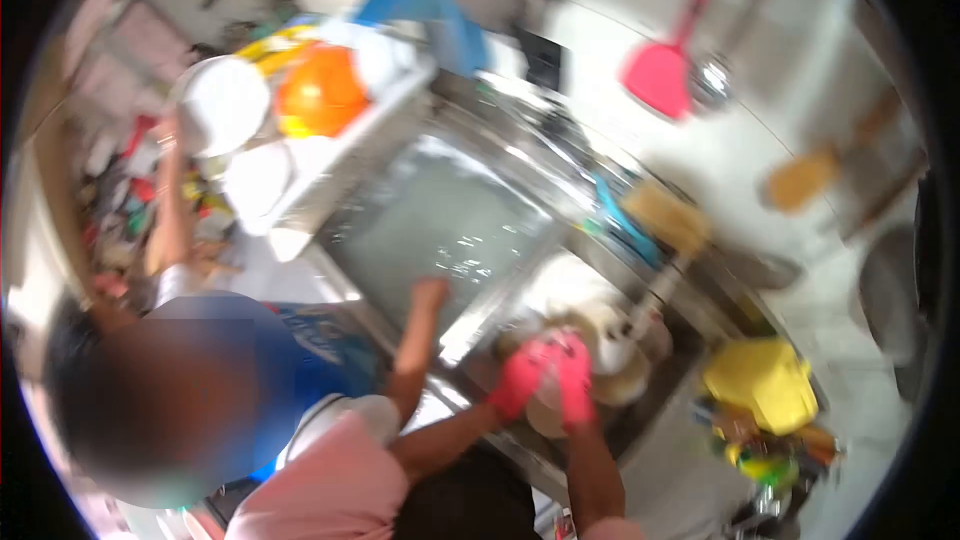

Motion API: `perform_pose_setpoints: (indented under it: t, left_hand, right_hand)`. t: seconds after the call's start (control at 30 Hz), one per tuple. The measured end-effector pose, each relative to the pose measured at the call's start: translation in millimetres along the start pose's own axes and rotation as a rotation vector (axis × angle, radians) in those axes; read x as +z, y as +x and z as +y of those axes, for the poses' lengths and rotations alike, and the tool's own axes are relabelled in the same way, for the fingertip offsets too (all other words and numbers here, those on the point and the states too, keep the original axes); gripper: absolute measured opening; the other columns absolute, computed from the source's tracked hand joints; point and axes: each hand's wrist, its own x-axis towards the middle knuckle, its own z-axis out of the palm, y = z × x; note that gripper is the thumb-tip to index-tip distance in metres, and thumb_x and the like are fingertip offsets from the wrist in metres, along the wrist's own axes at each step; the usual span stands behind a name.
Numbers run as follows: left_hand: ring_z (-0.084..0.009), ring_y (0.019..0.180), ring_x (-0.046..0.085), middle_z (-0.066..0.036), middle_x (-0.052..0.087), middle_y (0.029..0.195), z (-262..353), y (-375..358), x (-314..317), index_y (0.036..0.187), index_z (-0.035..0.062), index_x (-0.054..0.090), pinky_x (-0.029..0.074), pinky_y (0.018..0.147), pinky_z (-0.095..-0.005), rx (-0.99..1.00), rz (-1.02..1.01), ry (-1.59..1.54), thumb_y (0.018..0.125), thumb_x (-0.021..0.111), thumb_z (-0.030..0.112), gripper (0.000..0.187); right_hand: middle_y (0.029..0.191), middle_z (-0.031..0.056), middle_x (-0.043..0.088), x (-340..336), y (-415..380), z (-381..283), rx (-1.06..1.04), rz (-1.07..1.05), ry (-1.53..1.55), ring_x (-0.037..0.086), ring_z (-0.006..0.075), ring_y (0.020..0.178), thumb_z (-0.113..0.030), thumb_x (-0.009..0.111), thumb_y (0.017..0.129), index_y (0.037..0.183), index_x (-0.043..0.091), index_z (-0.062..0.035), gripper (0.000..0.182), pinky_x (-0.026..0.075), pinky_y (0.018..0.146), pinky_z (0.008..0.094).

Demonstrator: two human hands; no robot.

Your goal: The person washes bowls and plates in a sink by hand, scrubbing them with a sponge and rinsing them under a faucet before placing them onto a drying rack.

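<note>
Both my hands wear pink gloves and meet over the right sink basin [655, 415]. My left hand [521, 380] and my right hand [573, 380] are close together at a pale round dish [545, 414]; blur hides how the fingers hold it. Several white bowls [625, 385] lie in the basin just beyond and to the right. The left basin holds cloudy water [430, 215], where a co-worker's hand [430, 292] reaches in. The co-worker's other hand [168, 135] is at a white bowl [228, 105].
A white rack [340, 145] with an orange bowl [323, 90] stands at the upper left. A co-worker in blue [300, 350] is close on my left. Yellow sponge-like item [665, 220], yellow container [762, 382] and bottles sit right of the sink. A pink spatula [660, 78] hangs on the wall.
</note>
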Motion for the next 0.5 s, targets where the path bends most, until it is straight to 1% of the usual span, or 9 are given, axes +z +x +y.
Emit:
perform_pose_setpoints:
  t: [0.07,0.13,0.17,0.2,0.27,0.3,0.4,0.43,0.5]
  left_hand:
    - [-0.0332,0.107,0.065,-0.019,0.067,0.119,28,27,-13,0.141,0.0099,0.054,0.048,0.099,-0.039,-0.63,0.032,-0.167,0.104,0.048,0.037,0.046]
    - [-0.036,0.1,0.067,-0.02,0.07,0.113,6,34,-14,0.138,0.0136,0.057,0.051,0.094,-0.0402,-0.569,0.154,-0.034,0.102,0.051,0.043,0.047]
    - [-0.0374,0.097,0.069,-0.02,0.071,0.109,0,33,-10,0.137,0.0154,0.059,0.052,0.091,-0.0408,-0.541,0.196,0.019,0.101,0.052,0.046,0.048]
    - [-0.0372,0.101,0.068,-0.02,0.07,0.112,8,33,-15,0.137,0.0145,0.059,0.052,0.092,-0.0403,-0.538,0.165,-0.016,0.101,0.051,0.046,0.048]
    - [-0.0367,0.108,0.066,-0.02,0.069,0.118,20,23,-21,0.137,0.0126,0.058,0.05,0.095,-0.0391,-0.534,0.095,-0.086,0.102,0.049,0.046,0.049]
    - [-0.0367,0.113,0.064,-0.019,0.068,0.121,26,19,-19,0.138,0.0103,0.057,0.049,0.098,-0.0386,-0.489,0.054,-0.223,0.102,0.048,0.047,0.052]
    - [-0.0359,0.114,0.064,-0.019,0.067,0.122,5,5,25,0.137,0.0086,0.057,0.048,0.099,-0.0383,-0.378,0.115,0.021,0.103,0.048,0.046,0.052]
    - [-0.037,0.111,0.065,-0.019,0.068,0.119,-16,6,39,0.136,0.0084,0.058,0.049,0.097,-0.0404,-0.246,0.19,0.024,0.102,0.049,0.046,0.051]
    - [-0.0378,0.108,0.066,-0.02,0.069,0.116,12,26,15,0.133,0.0069,0.059,0.049,0.096,-0.0416,-0.497,0.141,-0.084,0.103,0.049,0.045,0.05]
  right_hand:
    - [0.097,0.0078,0.07,7,-16,-7,0.147,-0.179,0.064,0.064,0.014,0.092,-0.01,0.071,0.083,0.112,0.068,-0.0007,0.031,0.052,0.084,0.0297]
    - [0.098,0.0118,0.072,-20,-34,-12,0.136,-0.352,-0.297,0.067,0.0168,0.091,-0.012,0.072,0.082,0.111,0.068,0.001,0.032,0.053,0.084,0.0319]
    - [0.1,0.0151,0.072,-38,-45,-17,0.039,-0.378,-0.439,0.068,0.0208,0.092,-0.013,0.071,0.081,0.111,0.068,0.0017,0.033,0.053,0.086,0.0337]
    - [0.102,0.0184,0.072,-48,-48,-27,-0.06,-0.397,-0.582,0.069,0.0249,0.093,-0.014,0.07,0.081,0.111,0.067,0.0025,0.034,0.053,0.087,0.0355]
    - [0.103,0.0208,0.071,-52,-38,-37,-0.151,-0.172,-0.783,0.068,0.0306,0.094,-0.014,0.067,0.083,0.111,0.067,0.0023,0.032,0.053,0.088,0.037]
    - [0.104,0.0221,0.07,-56,-36,-38,-0.188,-0.056,-0.878,0.068,0.0335,0.095,-0.014,0.065,0.084,0.111,0.067,0.0022,0.031,0.053,0.088,0.0377]
    - [0.104,0.0229,0.07,-39,0,-17,-0.278,0.094,-0.396,0.068,0.0346,0.096,-0.011,0.061,0.086,0.11,0.067,0.0016,0.028,0.053,0.089,0.0373]
    - [0.104,0.0214,0.07,-22,-2,-31,-0.373,0.083,-0.511,0.068,0.0306,0.096,-0.008,0.058,0.088,0.11,0.067,0.0015,0.026,0.053,0.088,0.0368]
    - [0.103,0.02,0.07,-27,-19,-31,-0.208,-0.184,-0.521,0.068,0.0297,0.096,-0.009,0.059,0.087,0.11,0.067,0.0006,0.026,0.053,0.087,0.0383]
